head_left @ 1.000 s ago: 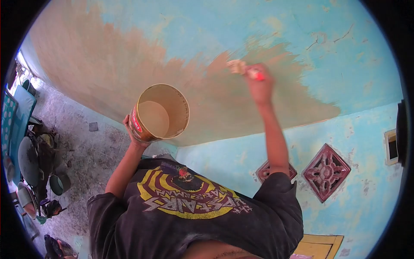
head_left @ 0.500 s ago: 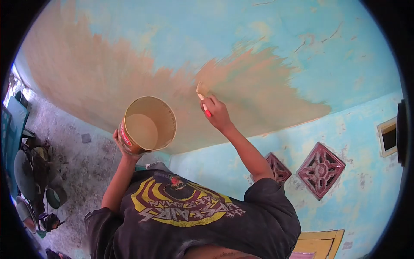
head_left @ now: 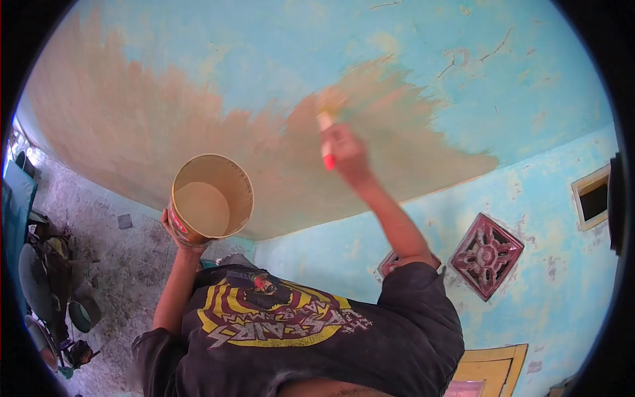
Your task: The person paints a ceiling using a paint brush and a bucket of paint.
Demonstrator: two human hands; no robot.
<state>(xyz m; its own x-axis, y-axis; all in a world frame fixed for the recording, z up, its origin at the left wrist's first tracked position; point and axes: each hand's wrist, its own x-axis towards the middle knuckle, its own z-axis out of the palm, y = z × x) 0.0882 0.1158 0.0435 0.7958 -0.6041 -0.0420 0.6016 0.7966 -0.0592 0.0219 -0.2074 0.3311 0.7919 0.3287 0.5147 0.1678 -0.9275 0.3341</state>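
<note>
- Brush (head_left: 325, 122): out in front of the wall, at the far edge of the tan area, mid-scene. My right hand (head_left: 348, 151) has its grip closed round the handle.
- Bucket (head_left: 238, 188): left of the brush, nearer me. My left hand (head_left: 188, 247) grasps its lower left side; tan liquid (head_left: 202, 205) inside.
- Coverage: tan coat (head_left: 264, 175) takes in the near part of the wall, from the left side across to the right corner. Tone is uneven, edge ragged.
- Uncovered: blue wall area (head_left: 264, 53) beyond that edge, plus the far right, cracks included. I'd call it partway. Adjoining wall (head_left: 536, 264) with the red vent block (head_left: 486, 255) shows blue, no broad tan coat.
- Brush heading: bristles far, red handle end near. Long axis runs near-far, bristle end slightly left. Blurred – can't tell if the bristles touch.
- Bucket heading: mouth tilted toward my camera, base away.
</note>
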